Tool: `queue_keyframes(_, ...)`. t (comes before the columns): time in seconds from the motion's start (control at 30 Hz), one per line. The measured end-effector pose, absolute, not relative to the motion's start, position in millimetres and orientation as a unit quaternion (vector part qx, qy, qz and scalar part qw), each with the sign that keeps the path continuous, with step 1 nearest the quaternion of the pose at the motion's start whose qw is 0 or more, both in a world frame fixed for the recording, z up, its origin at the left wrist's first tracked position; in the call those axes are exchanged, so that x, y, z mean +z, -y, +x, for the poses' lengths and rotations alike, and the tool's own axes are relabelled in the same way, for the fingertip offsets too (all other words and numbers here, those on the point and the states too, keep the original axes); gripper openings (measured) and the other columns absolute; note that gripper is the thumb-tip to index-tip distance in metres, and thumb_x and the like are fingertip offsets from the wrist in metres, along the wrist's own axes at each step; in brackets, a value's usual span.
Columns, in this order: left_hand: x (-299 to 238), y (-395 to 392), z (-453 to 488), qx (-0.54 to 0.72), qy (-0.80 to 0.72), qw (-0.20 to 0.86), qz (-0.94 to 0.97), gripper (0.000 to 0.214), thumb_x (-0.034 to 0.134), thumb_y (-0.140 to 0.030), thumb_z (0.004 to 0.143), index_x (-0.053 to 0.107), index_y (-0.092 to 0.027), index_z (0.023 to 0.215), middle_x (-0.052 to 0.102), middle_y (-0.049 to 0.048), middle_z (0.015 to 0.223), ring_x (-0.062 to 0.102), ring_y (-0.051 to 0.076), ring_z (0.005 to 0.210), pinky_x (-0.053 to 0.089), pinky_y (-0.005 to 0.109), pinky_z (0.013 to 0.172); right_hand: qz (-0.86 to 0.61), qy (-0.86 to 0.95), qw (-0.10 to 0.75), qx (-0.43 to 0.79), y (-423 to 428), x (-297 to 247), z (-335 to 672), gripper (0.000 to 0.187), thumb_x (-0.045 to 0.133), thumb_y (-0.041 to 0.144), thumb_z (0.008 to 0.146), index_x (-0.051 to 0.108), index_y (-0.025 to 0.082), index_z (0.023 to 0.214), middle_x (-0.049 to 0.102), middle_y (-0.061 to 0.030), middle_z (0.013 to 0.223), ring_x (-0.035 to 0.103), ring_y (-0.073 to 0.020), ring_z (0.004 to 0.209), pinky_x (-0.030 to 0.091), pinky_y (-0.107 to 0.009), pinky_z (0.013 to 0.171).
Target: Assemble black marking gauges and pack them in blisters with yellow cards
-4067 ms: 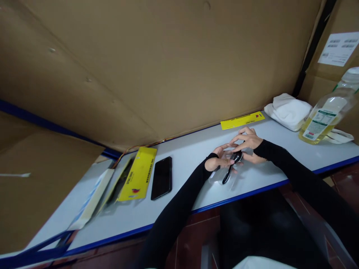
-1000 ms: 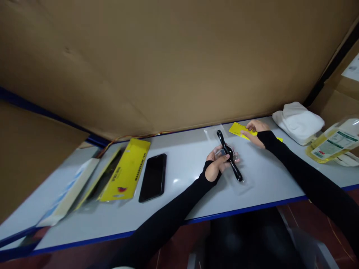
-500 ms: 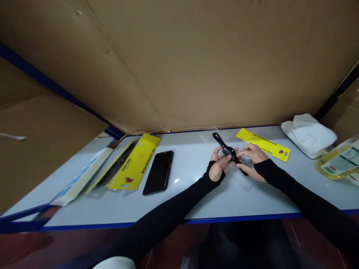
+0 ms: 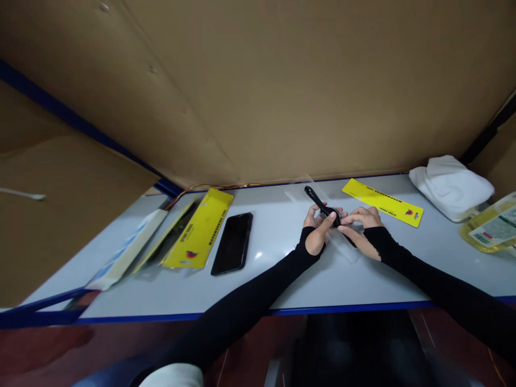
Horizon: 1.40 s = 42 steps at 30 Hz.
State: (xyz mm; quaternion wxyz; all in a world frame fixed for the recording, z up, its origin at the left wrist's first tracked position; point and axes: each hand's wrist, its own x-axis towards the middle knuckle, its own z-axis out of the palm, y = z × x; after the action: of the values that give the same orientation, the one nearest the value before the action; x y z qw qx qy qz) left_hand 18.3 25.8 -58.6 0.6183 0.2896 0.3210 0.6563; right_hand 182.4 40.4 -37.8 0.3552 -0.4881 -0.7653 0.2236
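A black spokeshave point(image 4: 313, 195) is held slantwise above the table, one handle pointing up and left. My left hand point(image 4: 316, 231) is closed round its middle, with the thumb pressed on top. From the right, my right hand point(image 4: 363, 226) pinches at the tool's middle with thumb and forefinger. A small metallic part shows between the two hands, but the fingers hide its details. The lower handle is partly covered by my right hand. Clear plastic packaging point(image 4: 345, 251) lies under the hands.
A yellow card point(image 4: 385, 203) lies behind my right hand. At right are a white cloth point(image 4: 449, 185) and a bottle of yellow liquid point(image 4: 489, 228). Leftward lie a black phone point(image 4: 233, 244), a yellow spokeshave package point(image 4: 201, 228) and a long white box point(image 4: 128, 250). Cardboard point(image 4: 282, 97) walls the back.
The spokeshave has turned slightly in my left hand, and the left thumb has shifted up onto its middle. My right fingers have closed in at the tool's centre. The view has shifted slightly.
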Motion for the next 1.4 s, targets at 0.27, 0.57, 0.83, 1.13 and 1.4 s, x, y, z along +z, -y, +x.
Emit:
queue_keyframes(0.27, -52, -22, 19, 0.644, -0.332, 0.634, 0.27, 0.071, 0.099, -0.038, 0.068, 0.048, -0.023, 0.115, 0.079, 0.0089, 0.105, 0.078, 0.036, 0.109, 0.058, 0.058, 0.099, -0.553, 0.73, 0.29, 0.277, -35, -35, 181, 0.015, 0.08, 0.048, 0.084, 0.085, 0.034, 0.085, 0.078, -0.0045, 0.096, 0.063, -0.0329, 0.105, 0.051, -0.051, 0.092)
queue_keyframes(0.57, -60, -27, 17, 0.65, -0.344, 0.636, 0.234, 0.072, 0.101, -0.035, 0.063, 0.054, -0.023, 0.116, 0.077, 0.005, 0.095, 0.078, 0.035, 0.105, 0.059, 0.054, 0.096, -0.502, 0.761, 0.397, 0.106, -33, -46, 171, 0.018, 0.083, 0.049, 0.085, 0.083, 0.033, 0.076, 0.07, -0.0065, 0.092, 0.056, -0.0296, 0.098, 0.04, -0.05, 0.087)
queue_keyframes(0.83, -52, -26, 15, 0.64, -0.344, 0.653, 0.214, 0.071, 0.102, -0.037, 0.062, 0.055, -0.022, 0.112, 0.076, 0.0054, 0.093, 0.076, 0.036, 0.111, 0.059, 0.055, 0.097, -0.475, 0.797, 0.354, 0.118, -26, -29, 177, 0.018, 0.087, 0.047, 0.08, 0.082, 0.031, 0.086, 0.073, -0.0071, 0.094, 0.056, -0.0334, 0.101, 0.04, -0.053, 0.088)
queue_keyframes(1.13, -43, -22, 16, 0.628, -0.345, 0.662, 0.22, 0.072, 0.101, -0.044, 0.063, 0.055, -0.021, 0.113, 0.076, 0.0059, 0.092, 0.075, 0.036, 0.114, 0.059, 0.053, 0.096, -0.507, 0.787, 0.335, 0.107, -22, -33, 173, 0.013, 0.082, 0.037, 0.08, 0.076, 0.026, 0.081, 0.075, -0.0066, 0.09, 0.06, -0.0323, 0.099, 0.038, -0.048, 0.088)
queue_keyframes(1.4, -53, -25, 17, 0.639, -0.357, 0.645, 0.219, 0.064, 0.099, -0.044, 0.066, 0.058, -0.018, 0.109, 0.076, 0.0068, 0.094, 0.078, 0.029, 0.096, 0.06, 0.047, 0.093, -0.445, 0.791, 0.393, 0.146, -31, -29, 179, 0.009, 0.066, 0.025, 0.091, 0.075, 0.027, 0.091, 0.077, -0.0059, 0.085, 0.065, -0.026, 0.085, 0.052, -0.041, 0.079)
